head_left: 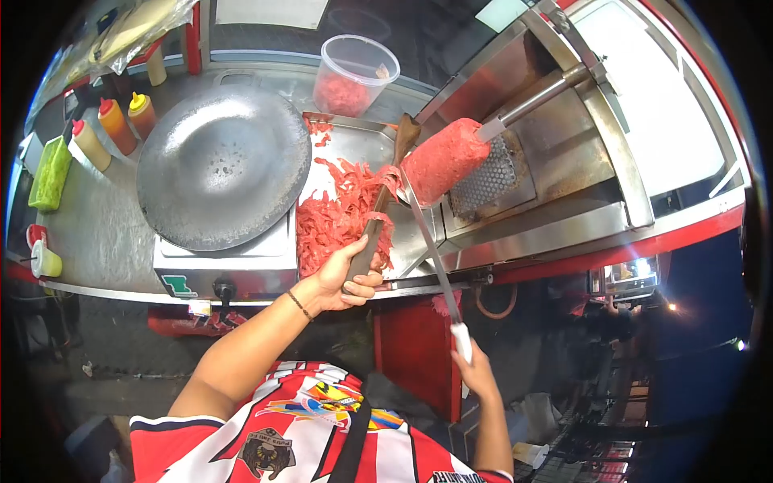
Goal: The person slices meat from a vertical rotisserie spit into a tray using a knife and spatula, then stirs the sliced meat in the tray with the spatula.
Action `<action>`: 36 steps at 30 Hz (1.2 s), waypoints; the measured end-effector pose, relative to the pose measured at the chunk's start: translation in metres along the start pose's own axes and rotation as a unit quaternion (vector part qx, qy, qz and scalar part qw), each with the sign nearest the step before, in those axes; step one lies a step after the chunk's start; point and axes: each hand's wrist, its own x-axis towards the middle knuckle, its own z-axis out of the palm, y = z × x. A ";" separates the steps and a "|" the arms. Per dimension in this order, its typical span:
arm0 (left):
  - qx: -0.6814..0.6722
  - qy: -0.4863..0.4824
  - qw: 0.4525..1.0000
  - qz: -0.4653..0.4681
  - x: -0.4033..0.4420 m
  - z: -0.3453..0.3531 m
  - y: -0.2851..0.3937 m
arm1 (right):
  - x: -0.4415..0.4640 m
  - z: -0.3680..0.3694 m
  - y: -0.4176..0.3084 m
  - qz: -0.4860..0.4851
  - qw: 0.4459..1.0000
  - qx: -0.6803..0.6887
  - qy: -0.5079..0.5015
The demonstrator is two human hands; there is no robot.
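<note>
My left hand [342, 278] is closed round the dark handle of a wooden spatula [405, 138], which slants up over the meat tray. In my right hand [477, 372] is the white handle of a long knife [436, 259]. The knife's blade reaches up to the near end of a red meat cone [445, 159] on a metal spit. Thin strips of meat [338, 211] lie heaped in a steel tray [366, 138] left of the cone. One strip hangs over the spatula, close to the blade tip.
A round dark griddle [224, 165] sits on a stove left of the tray. Behind stands a clear tub [348, 80] with red meat. Sauce bottles [117, 126] and a green container [51, 174] are at the far left. The steel grill housing [564, 137] surrounds the spit.
</note>
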 end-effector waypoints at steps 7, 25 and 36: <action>0.041 0.065 0.997 -0.028 -0.020 0.005 0.008 | -0.014 -0.079 -0.045 0.061 0.992 -0.091 -0.057; 0.308 0.235 0.922 0.011 -0.033 0.001 -0.051 | 0.022 -0.022 -0.089 0.016 0.979 0.196 0.057; 0.439 0.217 0.869 0.070 -0.007 0.004 -0.075 | 0.134 0.131 -0.077 -0.138 0.950 0.172 0.219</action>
